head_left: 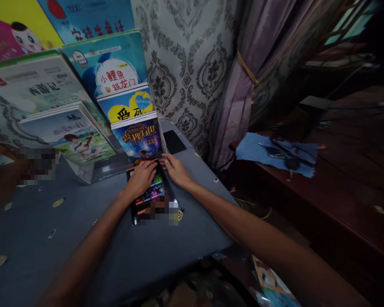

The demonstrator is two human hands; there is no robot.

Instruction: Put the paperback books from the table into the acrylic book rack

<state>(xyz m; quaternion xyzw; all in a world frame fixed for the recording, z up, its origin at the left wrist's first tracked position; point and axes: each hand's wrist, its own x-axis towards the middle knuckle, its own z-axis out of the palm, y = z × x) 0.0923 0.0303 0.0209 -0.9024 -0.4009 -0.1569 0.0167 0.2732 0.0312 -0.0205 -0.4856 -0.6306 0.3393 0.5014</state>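
My left hand (142, 177) lies on the upper part of a dark, glossy book (152, 194) with colourful pictures, its fingers stretched out. The book rests flat on the grey cloth. Just right of its top edge, my right hand (176, 170) has its fingers extended toward the lower right corner of a clear display stand (99, 171); whether the fingertips touch the stand or the book I cannot tell. Behind both hands a dark blue book with gold lettering (139, 138) stands in the stand's front row. A book with a countryside picture (77, 136) stands to its left.
Taller picture books (112, 64) rise behind in tiers. The table (67, 234) has a pineapple-print cloth. Near the wall lies a flat black object (174, 142). At right, a dark red bench (307, 196) holds a blue cloth (252, 149) with small tools. A blurred brown shape fills the left edge.
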